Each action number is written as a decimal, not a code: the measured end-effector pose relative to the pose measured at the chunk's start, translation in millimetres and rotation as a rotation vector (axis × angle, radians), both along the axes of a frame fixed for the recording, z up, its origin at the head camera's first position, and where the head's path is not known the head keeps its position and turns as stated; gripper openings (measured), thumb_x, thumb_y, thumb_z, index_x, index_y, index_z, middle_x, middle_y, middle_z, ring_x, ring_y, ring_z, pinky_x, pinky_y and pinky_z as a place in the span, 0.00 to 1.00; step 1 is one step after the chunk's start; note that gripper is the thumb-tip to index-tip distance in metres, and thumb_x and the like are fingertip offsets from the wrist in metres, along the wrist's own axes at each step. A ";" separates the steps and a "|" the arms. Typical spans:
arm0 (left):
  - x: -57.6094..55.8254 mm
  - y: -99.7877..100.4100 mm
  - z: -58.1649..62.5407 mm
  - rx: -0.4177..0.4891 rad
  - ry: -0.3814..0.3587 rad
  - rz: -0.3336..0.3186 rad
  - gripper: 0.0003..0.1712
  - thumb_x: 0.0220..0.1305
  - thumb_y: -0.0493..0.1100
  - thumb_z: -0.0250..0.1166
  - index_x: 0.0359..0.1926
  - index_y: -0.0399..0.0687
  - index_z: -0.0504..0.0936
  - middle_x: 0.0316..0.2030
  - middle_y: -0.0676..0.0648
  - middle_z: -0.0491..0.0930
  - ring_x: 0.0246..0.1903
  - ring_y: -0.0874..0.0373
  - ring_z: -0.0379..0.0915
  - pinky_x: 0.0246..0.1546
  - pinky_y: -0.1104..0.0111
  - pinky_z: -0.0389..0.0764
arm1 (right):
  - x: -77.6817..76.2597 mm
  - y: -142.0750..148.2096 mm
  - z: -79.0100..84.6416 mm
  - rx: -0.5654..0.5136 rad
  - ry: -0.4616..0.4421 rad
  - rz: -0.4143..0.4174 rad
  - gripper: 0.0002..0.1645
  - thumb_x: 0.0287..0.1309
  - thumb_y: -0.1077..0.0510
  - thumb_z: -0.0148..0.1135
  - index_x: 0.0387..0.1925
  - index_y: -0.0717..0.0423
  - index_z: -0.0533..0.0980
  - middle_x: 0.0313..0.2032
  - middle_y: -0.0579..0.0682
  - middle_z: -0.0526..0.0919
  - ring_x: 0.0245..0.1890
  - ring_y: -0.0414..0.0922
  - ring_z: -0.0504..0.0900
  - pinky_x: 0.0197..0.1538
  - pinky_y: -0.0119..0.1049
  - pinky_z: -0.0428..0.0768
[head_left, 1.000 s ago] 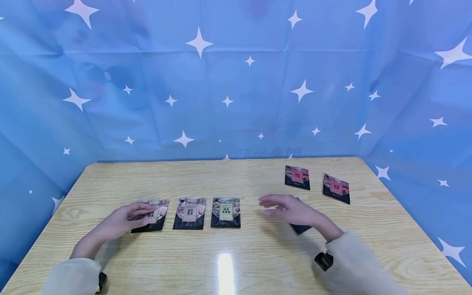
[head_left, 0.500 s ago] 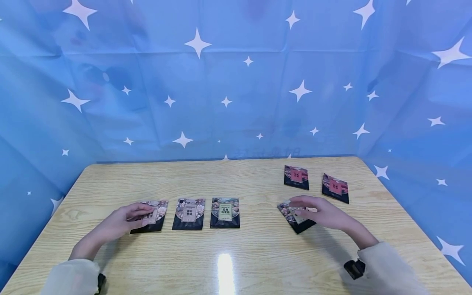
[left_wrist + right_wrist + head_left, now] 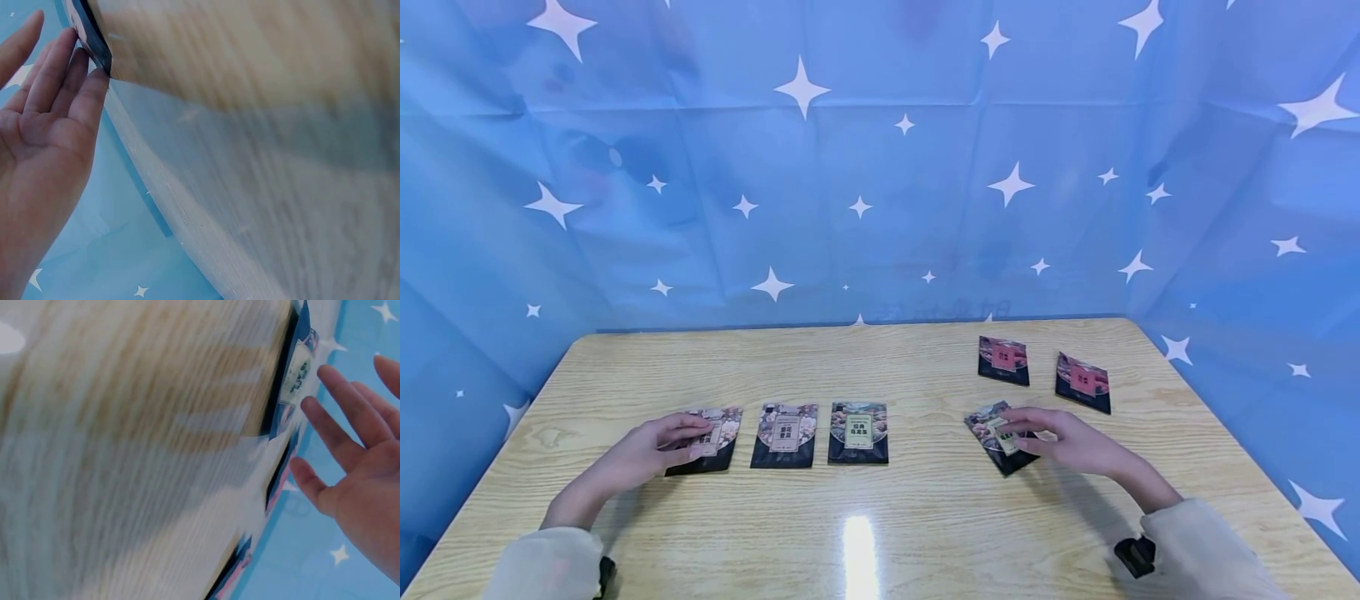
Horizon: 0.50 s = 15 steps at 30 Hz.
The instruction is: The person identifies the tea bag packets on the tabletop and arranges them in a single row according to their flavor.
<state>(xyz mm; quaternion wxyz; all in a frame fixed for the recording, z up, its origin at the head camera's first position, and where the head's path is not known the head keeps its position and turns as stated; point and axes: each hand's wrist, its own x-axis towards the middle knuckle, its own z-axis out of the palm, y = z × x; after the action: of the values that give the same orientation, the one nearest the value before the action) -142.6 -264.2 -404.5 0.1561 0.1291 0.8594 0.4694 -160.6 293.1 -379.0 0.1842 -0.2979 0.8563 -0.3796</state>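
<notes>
My left hand [image 3: 636, 454] touches the leftmost tea packet [image 3: 724, 433], which has a pink floral print. Its fingers are nearly straight, with the tips at the packet's edge in the left wrist view. Over a tilted, green-labelled tea packet [image 3: 992, 429] is my right hand [image 3: 1071, 440], which partly covers it in the head view. In the right wrist view its spread fingers stand apart from the green-labelled packet [image 3: 295, 375]. Between the hands lie a second floral tea packet [image 3: 785, 435] and another green-labelled one [image 3: 858, 433], both square to the table edge.
Two red-labelled tea packets [image 3: 1003, 361] [image 3: 1082, 382] lie at the back right, beyond my right hand. The wood-grain table [image 3: 775, 533] reaches back to a blue curtain [image 3: 880, 250] with white stars. A bright light reflection [image 3: 859, 554] shows on the tabletop.
My right hand has moved right, from the near-left side of the tilted green-labelled packet to its right side, uncovering more of it. The left hand and the packets have stayed in place.
</notes>
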 end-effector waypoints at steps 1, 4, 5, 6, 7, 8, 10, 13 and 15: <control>0.0 0.1 0.1 -0.003 0.003 0.000 0.24 0.63 0.39 0.59 0.58 0.32 0.67 0.58 0.30 0.64 0.56 0.36 0.62 0.44 0.61 0.76 | -0.3 0.1 -1.1 -0.003 0.003 0.002 0.26 0.65 0.63 0.49 0.61 0.71 0.60 0.52 0.64 0.74 0.52 0.60 0.72 0.47 0.35 0.75; 0.1 0.2 0.3 -0.009 0.005 0.002 0.24 0.63 0.39 0.59 0.58 0.32 0.67 0.58 0.30 0.65 0.56 0.36 0.62 0.44 0.61 0.77 | -0.9 0.3 -3.1 -0.017 -0.005 0.008 0.26 0.65 0.64 0.49 0.61 0.72 0.60 0.52 0.64 0.74 0.52 0.60 0.72 0.46 0.33 0.75; 0.1 0.1 0.2 -0.009 0.005 0.002 0.24 0.63 0.39 0.59 0.58 0.32 0.67 0.58 0.30 0.65 0.56 0.36 0.62 0.44 0.61 0.77 | -1.0 0.3 -3.4 -0.021 -0.011 0.010 0.26 0.65 0.64 0.49 0.61 0.72 0.60 0.52 0.65 0.74 0.52 0.60 0.72 0.46 0.32 0.75; 0.0 0.0 0.0 -0.009 0.005 0.002 0.24 0.63 0.39 0.59 0.58 0.32 0.67 0.58 0.30 0.64 0.56 0.36 0.62 0.44 0.61 0.77 | -1.1 0.4 -3.6 -0.025 -0.013 0.013 0.26 0.65 0.64 0.48 0.61 0.72 0.59 0.52 0.65 0.74 0.52 0.60 0.71 0.46 0.32 0.75; -0.1 -0.1 -0.1 -0.009 0.004 0.003 0.24 0.63 0.39 0.59 0.58 0.32 0.67 0.58 0.30 0.64 0.56 0.36 0.62 0.44 0.61 0.77 | -1.2 0.4 -3.7 -0.026 -0.013 0.016 0.26 0.65 0.64 0.48 0.61 0.72 0.59 0.52 0.65 0.73 0.52 0.60 0.71 0.46 0.31 0.75; -0.2 -0.2 -0.3 -0.010 0.004 0.004 0.24 0.63 0.39 0.59 0.58 0.32 0.67 0.58 0.30 0.64 0.56 0.36 0.62 0.44 0.61 0.77 | -1.3 0.4 -4.0 -0.029 -0.013 0.020 0.26 0.65 0.64 0.48 0.61 0.73 0.59 0.53 0.65 0.73 0.52 0.60 0.71 0.47 0.31 0.75; -0.2 -0.2 -0.4 -0.009 0.001 0.005 0.24 0.63 0.39 0.59 0.58 0.32 0.68 0.58 0.30 0.64 0.56 0.36 0.62 0.44 0.61 0.77 | -1.8 0.5 -4.6 -0.032 -0.014 0.030 0.26 0.65 0.64 0.48 0.61 0.74 0.59 0.53 0.66 0.73 0.52 0.60 0.71 0.47 0.31 0.75; -0.1 0.0 0.1 -0.007 -0.001 0.006 0.24 0.63 0.39 0.59 0.58 0.33 0.68 0.58 0.30 0.65 0.56 0.36 0.62 0.44 0.61 0.76 | -3.0 0.2 -6.5 -0.034 -0.016 0.040 0.26 0.65 0.64 0.48 0.61 0.75 0.59 0.53 0.66 0.73 0.53 0.60 0.71 0.47 0.31 0.75; 0.1 0.3 0.7 -0.007 -0.001 0.005 0.24 0.63 0.39 0.59 0.58 0.33 0.68 0.57 0.31 0.66 0.56 0.36 0.62 0.44 0.61 0.76 | -3.8 -0.4 -7.4 -0.035 -0.021 0.044 0.27 0.65 0.64 0.48 0.61 0.75 0.58 0.53 0.66 0.73 0.53 0.59 0.71 0.47 0.31 0.75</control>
<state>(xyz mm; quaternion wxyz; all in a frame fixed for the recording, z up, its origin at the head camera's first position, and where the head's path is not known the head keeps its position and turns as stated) -142.5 -263.9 -403.7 0.1561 0.1263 0.8611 0.4671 -164.3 292.7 -386.4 0.1964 -0.3159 0.8408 -0.3932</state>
